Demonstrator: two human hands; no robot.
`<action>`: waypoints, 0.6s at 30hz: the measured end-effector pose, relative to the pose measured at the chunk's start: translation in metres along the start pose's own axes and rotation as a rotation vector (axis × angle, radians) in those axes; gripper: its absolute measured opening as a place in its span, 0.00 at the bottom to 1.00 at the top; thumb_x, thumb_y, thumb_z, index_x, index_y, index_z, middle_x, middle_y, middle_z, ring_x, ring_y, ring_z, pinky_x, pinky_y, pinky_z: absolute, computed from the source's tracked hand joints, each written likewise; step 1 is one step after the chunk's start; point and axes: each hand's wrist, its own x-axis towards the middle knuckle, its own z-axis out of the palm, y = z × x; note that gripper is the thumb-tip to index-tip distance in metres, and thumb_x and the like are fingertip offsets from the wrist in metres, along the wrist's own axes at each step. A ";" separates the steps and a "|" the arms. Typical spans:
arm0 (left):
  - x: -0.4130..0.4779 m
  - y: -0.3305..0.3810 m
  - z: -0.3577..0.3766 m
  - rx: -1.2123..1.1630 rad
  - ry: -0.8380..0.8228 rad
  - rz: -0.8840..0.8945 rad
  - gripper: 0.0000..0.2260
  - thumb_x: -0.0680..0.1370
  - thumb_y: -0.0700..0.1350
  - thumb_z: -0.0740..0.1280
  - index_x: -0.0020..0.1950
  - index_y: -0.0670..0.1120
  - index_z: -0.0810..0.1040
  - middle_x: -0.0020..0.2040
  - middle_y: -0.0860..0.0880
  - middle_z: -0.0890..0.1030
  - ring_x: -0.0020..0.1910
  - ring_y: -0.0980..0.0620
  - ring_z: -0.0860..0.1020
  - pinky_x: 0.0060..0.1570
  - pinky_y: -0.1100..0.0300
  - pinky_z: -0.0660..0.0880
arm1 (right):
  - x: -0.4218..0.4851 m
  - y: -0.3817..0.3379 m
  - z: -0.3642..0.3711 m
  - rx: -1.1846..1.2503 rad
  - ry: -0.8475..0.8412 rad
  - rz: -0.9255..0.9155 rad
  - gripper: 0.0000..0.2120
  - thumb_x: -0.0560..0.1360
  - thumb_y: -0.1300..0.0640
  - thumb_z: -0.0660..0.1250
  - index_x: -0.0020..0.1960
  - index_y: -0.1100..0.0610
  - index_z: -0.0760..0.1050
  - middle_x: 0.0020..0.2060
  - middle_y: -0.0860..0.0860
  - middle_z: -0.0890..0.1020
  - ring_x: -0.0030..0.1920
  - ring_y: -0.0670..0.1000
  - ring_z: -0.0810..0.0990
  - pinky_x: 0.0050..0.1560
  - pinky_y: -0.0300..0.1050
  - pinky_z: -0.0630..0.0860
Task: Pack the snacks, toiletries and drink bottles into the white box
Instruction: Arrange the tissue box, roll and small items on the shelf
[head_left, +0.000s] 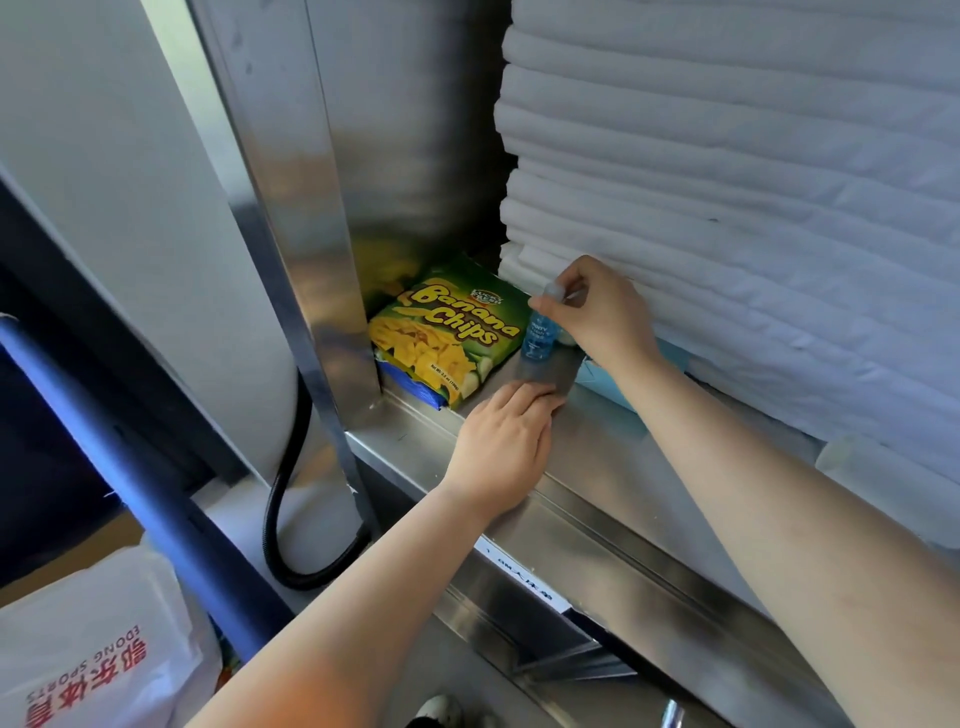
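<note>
We see through one wide-angle camera worn on the head, close above the front edge of the steel shelf (623, 467). It looks forward and down toward the shelf's back left corner.

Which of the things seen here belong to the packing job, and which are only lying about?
For the job: Banana Chips bag; small blue bottle, gripped at its cap by the right hand.

Lying about: stack of white towels; black hose; white plastic bag with red lettering; steel shelf, where the left hand rests flat.
</note>
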 end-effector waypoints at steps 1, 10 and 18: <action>0.000 0.000 0.000 0.001 -0.005 0.001 0.12 0.79 0.42 0.60 0.60 0.45 0.79 0.59 0.49 0.79 0.59 0.48 0.75 0.57 0.57 0.71 | -0.001 0.000 0.001 -0.001 0.002 -0.007 0.16 0.68 0.42 0.72 0.46 0.52 0.74 0.41 0.44 0.81 0.40 0.43 0.78 0.34 0.35 0.70; 0.001 0.000 0.000 -0.007 -0.032 0.000 0.14 0.79 0.42 0.58 0.59 0.45 0.79 0.58 0.49 0.79 0.58 0.48 0.76 0.55 0.55 0.72 | -0.019 -0.003 -0.003 -0.011 -0.063 -0.055 0.23 0.70 0.43 0.71 0.58 0.55 0.72 0.50 0.47 0.79 0.47 0.45 0.78 0.42 0.36 0.71; 0.007 0.000 0.004 -0.012 -0.118 0.021 0.14 0.79 0.43 0.61 0.64 0.45 0.75 0.63 0.48 0.75 0.63 0.48 0.71 0.63 0.56 0.65 | -0.114 0.045 -0.087 -0.165 0.310 0.149 0.12 0.77 0.62 0.62 0.60 0.58 0.75 0.57 0.53 0.78 0.60 0.54 0.74 0.58 0.45 0.69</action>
